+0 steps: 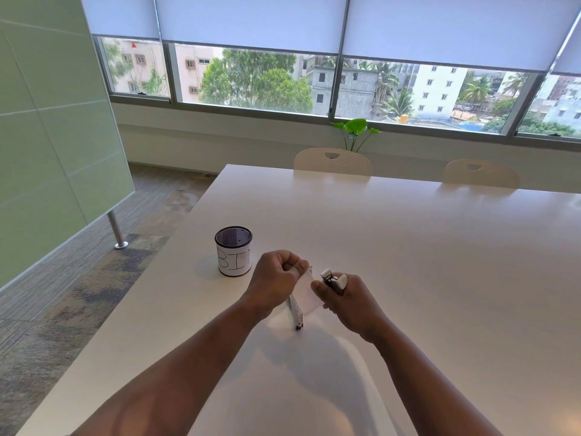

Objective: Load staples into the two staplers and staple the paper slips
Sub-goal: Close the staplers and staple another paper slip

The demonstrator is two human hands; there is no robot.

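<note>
Paper slip (306,292) — white, hanging between both hands above the table (408,247), its top edge being pinched by the left hand (276,278). Right hand (349,297) is curling tight around a white stapler (333,280), nose pointing up, thumb touching the slip's right edge. Second stapler (295,313) — lying on the table just beneath the slip, partly hidden. Mesh cup (233,250) with a handwritten paper label is standing just left of the hands. Two chairs (332,162) are sitting at the far edge.
</note>
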